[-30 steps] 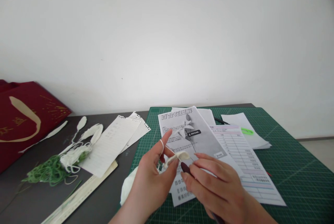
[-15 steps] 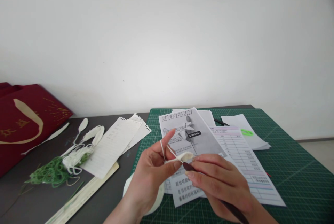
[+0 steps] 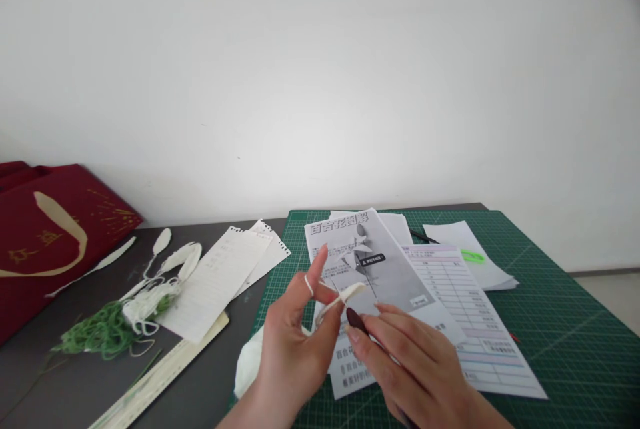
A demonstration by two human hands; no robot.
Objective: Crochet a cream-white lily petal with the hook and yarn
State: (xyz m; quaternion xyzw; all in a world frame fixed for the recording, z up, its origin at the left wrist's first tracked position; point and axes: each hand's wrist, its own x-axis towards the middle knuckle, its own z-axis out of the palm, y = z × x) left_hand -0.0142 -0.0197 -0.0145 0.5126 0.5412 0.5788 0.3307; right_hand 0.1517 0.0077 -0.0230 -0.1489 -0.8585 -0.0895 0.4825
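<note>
Between thumb and fingers, my left hand (image 3: 295,335) pinches a small white crocheted piece (image 3: 353,291). White yarn (image 3: 309,285) loops round its raised index finger. My right hand (image 3: 415,355) grips a crochet hook by its dark brown handle (image 3: 356,319), with the tip at the lower edge of the white piece. The hook's metal end is too small to make out. Behind my left wrist, partly hidden, lies a white rounded bundle (image 3: 249,362), which looks like the yarn ball. Both hands are above a printed sheet (image 3: 395,282) showing a flower picture.
A green cutting mat (image 3: 540,295) carries more papers and a lime-green clip (image 3: 473,256). To the left lie green yarn (image 3: 97,330), white yarn (image 3: 147,305), finished white petals (image 3: 183,259), note sheets (image 3: 215,282), a pale ruler (image 3: 165,372) and a dark red bag (image 3: 55,235).
My right hand has moved slightly down and left, and the hook handle now points more steeply. My left hand has turned a little, its index finger more upright. The white piece has tilted.
</note>
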